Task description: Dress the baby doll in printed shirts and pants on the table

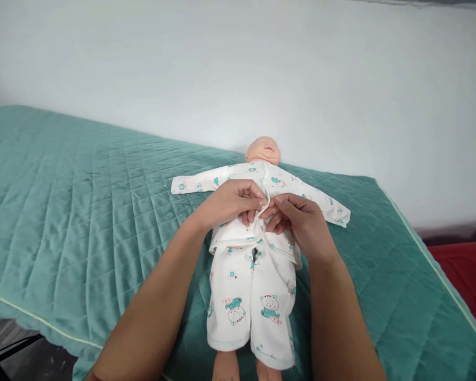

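Observation:
A baby doll (262,150) lies on its back on a green quilted bed cover (83,211), head toward the wall. It wears a white printed shirt (222,179) with sleeves spread out and matching white trousers (250,312). My left hand (227,203) pinches the left edge of the shirt front at the doll's chest. My right hand (299,222) pinches the right edge, fingertips meeting the left hand's at the middle. The doll's bare legs show below the trousers.
A plain white wall (262,69) stands behind the bed. A red object (466,275) sits off the bed's right edge. At the lower left, dark floor and a black bar (8,354) show below the bed's front edge.

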{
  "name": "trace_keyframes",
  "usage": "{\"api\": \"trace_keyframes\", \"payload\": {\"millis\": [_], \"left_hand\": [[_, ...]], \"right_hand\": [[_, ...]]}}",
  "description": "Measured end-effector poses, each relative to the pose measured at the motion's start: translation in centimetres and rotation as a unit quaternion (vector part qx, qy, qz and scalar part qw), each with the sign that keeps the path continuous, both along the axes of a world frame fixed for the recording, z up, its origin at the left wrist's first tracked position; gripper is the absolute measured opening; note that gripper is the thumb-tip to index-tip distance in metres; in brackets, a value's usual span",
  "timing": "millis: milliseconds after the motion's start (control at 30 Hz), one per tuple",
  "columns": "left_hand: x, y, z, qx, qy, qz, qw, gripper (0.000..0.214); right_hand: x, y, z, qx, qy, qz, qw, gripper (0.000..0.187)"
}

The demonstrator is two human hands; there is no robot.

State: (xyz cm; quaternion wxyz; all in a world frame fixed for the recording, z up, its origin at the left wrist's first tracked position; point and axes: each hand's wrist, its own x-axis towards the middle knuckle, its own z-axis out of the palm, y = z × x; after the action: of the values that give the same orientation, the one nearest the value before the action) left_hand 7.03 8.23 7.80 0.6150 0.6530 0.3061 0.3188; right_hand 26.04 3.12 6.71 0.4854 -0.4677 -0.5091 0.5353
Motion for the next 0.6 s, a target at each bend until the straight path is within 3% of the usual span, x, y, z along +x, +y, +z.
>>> {"api": "trace_keyframes", "payload": {"millis": [233,600], "left_hand": [[-0.06,-0.19,0.24,0.020,0.027,0.005,0.999,0.019],[-0.15,-0.35,0.54,0.024,0.061,0.017,0.998,0.012]], "right_hand": [[0.24,0.04,-0.33,-0.002,0.024,-0.005,1.000,0.026],[0.16,0.03,-0.35,-0.005,0.041,-0.006,0.999,0.027]]}}
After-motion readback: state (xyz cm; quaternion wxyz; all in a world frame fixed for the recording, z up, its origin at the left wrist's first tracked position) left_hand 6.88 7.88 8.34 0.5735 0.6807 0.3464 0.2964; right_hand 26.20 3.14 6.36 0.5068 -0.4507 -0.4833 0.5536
